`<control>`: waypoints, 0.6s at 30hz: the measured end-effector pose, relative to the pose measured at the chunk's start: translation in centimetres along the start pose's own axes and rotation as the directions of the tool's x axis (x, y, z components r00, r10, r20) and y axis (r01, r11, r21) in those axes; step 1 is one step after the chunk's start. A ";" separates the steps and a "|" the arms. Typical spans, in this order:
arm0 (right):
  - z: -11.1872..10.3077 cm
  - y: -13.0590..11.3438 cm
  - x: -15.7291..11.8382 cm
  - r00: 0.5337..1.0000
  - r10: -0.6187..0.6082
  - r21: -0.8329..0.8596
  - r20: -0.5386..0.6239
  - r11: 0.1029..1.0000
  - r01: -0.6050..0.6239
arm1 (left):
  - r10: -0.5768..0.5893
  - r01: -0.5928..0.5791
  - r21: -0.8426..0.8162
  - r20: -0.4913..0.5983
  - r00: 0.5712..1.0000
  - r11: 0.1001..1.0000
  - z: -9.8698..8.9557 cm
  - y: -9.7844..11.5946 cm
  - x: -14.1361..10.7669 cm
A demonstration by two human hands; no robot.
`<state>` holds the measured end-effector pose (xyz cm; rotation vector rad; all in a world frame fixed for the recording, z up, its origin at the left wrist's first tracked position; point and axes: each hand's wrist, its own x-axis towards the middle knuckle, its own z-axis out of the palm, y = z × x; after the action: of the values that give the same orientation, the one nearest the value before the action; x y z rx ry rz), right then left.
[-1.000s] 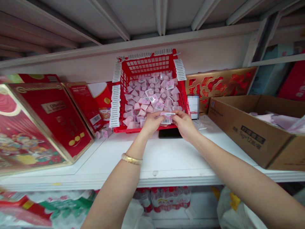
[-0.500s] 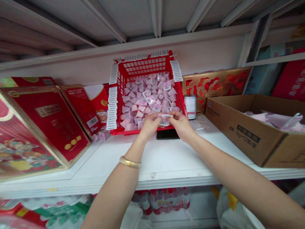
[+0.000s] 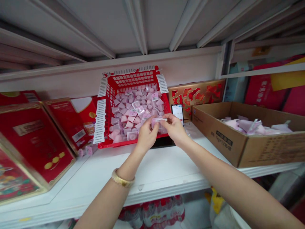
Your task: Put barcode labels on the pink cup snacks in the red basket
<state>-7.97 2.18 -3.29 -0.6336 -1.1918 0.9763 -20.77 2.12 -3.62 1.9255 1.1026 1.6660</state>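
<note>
Pinching half-hidden pink item (image 3: 156,120) between left fingers (image 3: 155,128) and right fingers (image 3: 168,117); facing red plastic basket (image 3: 119,145) of tapered pink cups (image 3: 136,105) beyond.

Between left hand (image 3: 146,133) and right hand (image 3: 175,128), smooth, faintly shiny plastic on the small cup (image 3: 156,121). Just beyond both, glossy moulded plastic in the red basket (image 3: 119,144), papery white strips (image 3: 100,119) along its rim. To their right, matt cardboard in the carton (image 3: 214,130); to their left, smooth printed card on the red box (image 3: 43,136). Beneath, smooth white shelf (image 3: 164,165).
</note>
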 end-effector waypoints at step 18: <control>-17.0 -11.4 -1.5 0.731 -0.682 -0.933 -0.028 0.280 0.226 | 0.209 -0.334 0.195 0.476 0.854 0.922 8.0 3.9 -0.9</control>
<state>11.47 -3.05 0.77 -1.1683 -1.3146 -0.4671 -11.97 0.63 -3.34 2.5820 0.9360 1.1288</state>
